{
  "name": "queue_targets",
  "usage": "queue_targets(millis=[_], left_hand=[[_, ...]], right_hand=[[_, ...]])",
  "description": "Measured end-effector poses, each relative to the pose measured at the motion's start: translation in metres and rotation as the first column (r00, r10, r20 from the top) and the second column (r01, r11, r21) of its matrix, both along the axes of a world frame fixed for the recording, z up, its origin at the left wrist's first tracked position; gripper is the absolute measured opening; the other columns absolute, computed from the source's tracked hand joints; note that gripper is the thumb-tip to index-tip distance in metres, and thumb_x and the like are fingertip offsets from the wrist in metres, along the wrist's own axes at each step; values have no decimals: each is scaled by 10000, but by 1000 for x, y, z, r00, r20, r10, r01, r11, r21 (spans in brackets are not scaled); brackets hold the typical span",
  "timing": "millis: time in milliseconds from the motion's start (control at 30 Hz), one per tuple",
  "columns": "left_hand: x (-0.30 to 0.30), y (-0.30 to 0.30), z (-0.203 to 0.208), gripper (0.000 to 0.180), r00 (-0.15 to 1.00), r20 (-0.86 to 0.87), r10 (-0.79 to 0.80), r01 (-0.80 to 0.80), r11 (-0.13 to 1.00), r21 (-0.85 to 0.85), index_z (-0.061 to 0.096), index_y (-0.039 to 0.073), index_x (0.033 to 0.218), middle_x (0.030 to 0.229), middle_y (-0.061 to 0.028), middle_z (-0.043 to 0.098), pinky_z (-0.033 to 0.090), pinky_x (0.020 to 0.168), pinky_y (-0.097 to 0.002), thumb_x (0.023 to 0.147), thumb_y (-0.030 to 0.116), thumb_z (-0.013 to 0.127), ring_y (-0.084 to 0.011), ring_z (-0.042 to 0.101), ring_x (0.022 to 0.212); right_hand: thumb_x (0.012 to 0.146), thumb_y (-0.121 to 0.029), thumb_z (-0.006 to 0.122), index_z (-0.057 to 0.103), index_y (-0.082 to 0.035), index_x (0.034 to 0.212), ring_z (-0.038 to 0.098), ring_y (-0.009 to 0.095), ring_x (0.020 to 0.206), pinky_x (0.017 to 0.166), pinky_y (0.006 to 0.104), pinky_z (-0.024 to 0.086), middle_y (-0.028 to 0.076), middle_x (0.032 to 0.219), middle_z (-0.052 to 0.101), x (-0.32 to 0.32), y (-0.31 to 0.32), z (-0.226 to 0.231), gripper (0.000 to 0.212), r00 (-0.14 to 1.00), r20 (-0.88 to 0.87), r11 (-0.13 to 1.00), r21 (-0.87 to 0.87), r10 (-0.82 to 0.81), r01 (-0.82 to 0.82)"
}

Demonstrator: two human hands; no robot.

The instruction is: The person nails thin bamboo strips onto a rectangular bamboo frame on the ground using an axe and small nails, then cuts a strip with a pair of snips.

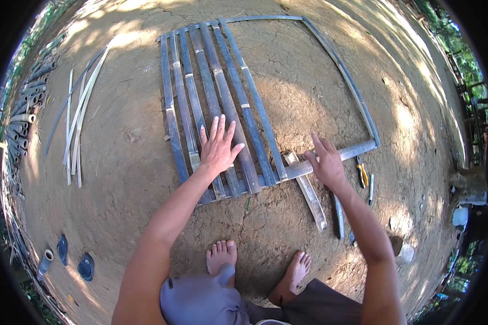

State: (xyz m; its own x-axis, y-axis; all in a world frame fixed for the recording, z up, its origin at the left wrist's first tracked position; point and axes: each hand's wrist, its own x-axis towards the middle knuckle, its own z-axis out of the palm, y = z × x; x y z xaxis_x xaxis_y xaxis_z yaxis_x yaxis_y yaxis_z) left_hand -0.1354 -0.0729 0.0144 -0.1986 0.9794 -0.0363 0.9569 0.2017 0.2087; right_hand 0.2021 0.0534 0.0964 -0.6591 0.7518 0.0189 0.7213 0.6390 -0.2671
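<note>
Ground (124,216): dry, cracked earth.
Left hand (218,151): nearer; fingers wide, over bamboo slats (223,86) lying lengthwise away.
Right hand (329,164): fingers loosely bent, apart; by crosswise pole (358,150), right of slats.

Earthen ground (124,216), dappled sunlight (406,119), apparently foliage (451,40) beyond
</note>
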Motion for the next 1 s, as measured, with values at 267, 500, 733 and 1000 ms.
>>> queue_targets(millis=[267,500,733,1000], left_hand=[[48,-13,-1,844,976,28,-218,219,949,-228,219,298,1703,1794,-92,40,-22,1296,-647,1013,766,355,-275,13,1655],[51,-33,13,873,966,-19,-258,251,954,-166,233,226,1701,1782,-127,108,14,1279,-690,1014,731,421,-288,68,1651],[63,-95,39,849,933,16,-360,358,920,-157,537,62,1497,1591,-196,438,211,1273,-624,876,598,755,-361,294,1561],[58,-98,31,612,916,-80,-392,387,919,-72,714,44,1224,1402,-136,574,328,1177,-558,766,410,890,-328,435,1438]], right_hand=[[1007,-389,675,535,-108,1522,620,322,1250,1090,469,492,136,1344,652,154,-93,136,603,854,479,964,-250,204,-90],[961,-345,726,561,-135,1483,659,356,1198,984,483,564,160,1262,663,176,-152,50,587,945,325,957,-267,-24,116],[944,-349,742,440,-153,1568,662,386,1184,932,484,587,195,1271,635,144,-158,-1,720,950,293,918,-338,-108,208],[893,-360,755,402,-58,1571,722,423,1007,868,500,603,258,1200,654,136,-159,-24,822,952,295,897,-394,-81,199]])
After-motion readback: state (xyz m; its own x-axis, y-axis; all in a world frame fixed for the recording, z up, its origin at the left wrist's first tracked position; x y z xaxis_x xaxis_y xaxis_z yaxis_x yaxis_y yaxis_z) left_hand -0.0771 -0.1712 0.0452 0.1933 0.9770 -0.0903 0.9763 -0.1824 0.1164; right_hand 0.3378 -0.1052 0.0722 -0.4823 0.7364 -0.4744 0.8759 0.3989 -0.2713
